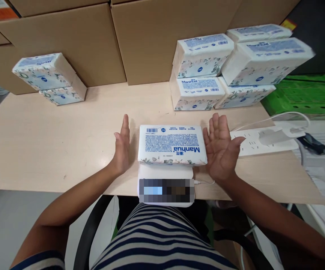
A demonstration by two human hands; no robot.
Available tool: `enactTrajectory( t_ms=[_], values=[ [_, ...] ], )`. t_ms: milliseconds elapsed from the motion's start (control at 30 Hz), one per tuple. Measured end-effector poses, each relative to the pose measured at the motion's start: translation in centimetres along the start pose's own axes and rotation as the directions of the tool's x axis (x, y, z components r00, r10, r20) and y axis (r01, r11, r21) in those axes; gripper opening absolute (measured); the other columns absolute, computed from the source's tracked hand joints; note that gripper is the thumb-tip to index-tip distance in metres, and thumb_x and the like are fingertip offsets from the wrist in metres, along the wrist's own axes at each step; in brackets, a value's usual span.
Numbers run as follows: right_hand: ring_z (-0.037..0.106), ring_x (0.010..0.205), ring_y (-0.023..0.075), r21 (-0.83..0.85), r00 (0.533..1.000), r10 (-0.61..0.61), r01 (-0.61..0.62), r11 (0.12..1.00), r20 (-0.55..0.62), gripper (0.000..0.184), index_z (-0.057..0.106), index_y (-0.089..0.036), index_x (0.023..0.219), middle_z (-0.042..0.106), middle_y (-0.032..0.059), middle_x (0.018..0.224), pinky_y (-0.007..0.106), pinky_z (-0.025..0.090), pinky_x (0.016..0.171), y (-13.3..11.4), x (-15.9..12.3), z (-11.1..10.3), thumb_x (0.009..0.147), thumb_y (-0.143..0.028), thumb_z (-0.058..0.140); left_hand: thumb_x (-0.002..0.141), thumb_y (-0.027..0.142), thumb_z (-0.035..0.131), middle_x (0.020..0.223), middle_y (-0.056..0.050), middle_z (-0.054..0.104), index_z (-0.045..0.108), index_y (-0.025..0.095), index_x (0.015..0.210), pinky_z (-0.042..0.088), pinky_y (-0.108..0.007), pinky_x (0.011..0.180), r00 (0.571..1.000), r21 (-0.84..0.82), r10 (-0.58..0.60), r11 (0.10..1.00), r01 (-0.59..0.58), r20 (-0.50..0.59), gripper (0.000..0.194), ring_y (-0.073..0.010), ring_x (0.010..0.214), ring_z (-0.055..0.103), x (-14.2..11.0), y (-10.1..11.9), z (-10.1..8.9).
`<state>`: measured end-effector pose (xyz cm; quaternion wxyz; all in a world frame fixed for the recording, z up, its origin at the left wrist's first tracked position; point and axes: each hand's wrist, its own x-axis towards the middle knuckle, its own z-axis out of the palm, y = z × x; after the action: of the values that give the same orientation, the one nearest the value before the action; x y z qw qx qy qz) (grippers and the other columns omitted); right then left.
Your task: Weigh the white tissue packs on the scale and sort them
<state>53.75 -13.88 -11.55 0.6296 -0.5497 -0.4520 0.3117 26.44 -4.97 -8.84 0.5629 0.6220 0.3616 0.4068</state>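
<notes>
A white and blue pack of tissues (172, 144) marked "Manhua" lies flat on a white scale (165, 173), its lettering upside down to me. The scale's display is blurred out. To the left of the pack, my left hand (122, 144) is held upright with the fingers straight, a gap between it and the pack. My right hand (221, 148) stands at the pack's right end, palm turned inward and fingers spread. Its fingers are very near the pack; whether they touch it I cannot tell. Neither hand holds anything.
Two stacked tissue packs (62, 93) stand at the back left, several more (199, 92) at the back right. Cardboard boxes (72, 45) line the table's rear. A white power strip (264, 140) with plugs and cables lies at right, near a green crate (306, 93).
</notes>
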Motion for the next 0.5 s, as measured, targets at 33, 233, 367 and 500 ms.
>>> enactTrajectory(
  t_ms=[33,233,367,500],
  values=[
    [0.007,0.178,0.0278,-0.005,1.0,-0.002,0.002,1.0,0.006,0.102,0.02,-0.045,0.179,0.016,-0.0059,0.19,0.062,0.013,0.142,-0.04,-0.04,0.02,0.093,-0.1,0.014,0.096,0.096,0.013,0.191,0.01,-0.005,0.017,0.045,0.178,0.001,-0.051,0.144,1.0,0.017,0.021,1.0,-0.021,-0.004,0.097,-0.026,0.176,-0.016,-0.04,-0.13,0.0],
    [0.007,0.178,0.0296,-0.046,1.0,0.004,-0.003,0.999,0.02,0.102,0.016,-0.044,0.179,0.015,-0.0056,0.191,0.064,0.015,0.142,-0.11,-0.17,0.01,0.093,-0.099,0.009,0.095,0.095,0.005,0.191,0.013,-0.007,0.012,0.047,0.178,0.0,-0.049,0.144,0.999,0.11,0.045,0.993,-0.044,0.002,0.096,-0.0251,0.175,-0.017,-0.04,-0.68,-0.2],
    [0.01,0.178,0.0303,-0.042,1.0,0.007,-0.006,0.999,0.007,0.102,0.02,-0.045,0.178,0.018,-0.0041,0.19,0.066,0.015,0.141,-0.09,-0.19,-0.05,0.093,-0.1,0.011,0.095,0.094,0.004,0.191,0.013,-0.008,0.01,0.047,0.178,0.001,-0.048,0.144,0.999,0.12,0.046,0.992,-0.046,0.002,0.096,-0.0241,0.175,-0.015,-0.04,-0.64,-0.23],
    [0.007,0.178,0.0293,-0.052,1.0,0.002,-0.001,0.999,0.026,0.099,0.017,-0.046,0.179,0.016,-0.0051,0.19,0.065,0.016,0.141,-0.11,-0.28,-0.05,0.094,-0.097,0.008,0.096,0.093,0.005,0.191,0.013,-0.007,0.012,0.047,0.178,0.0,-0.049,0.144,0.997,0.127,0.074,0.989,-0.075,0.01,0.094,-0.0243,0.176,-0.014,-0.13,-0.62,-0.22]
  ],
)
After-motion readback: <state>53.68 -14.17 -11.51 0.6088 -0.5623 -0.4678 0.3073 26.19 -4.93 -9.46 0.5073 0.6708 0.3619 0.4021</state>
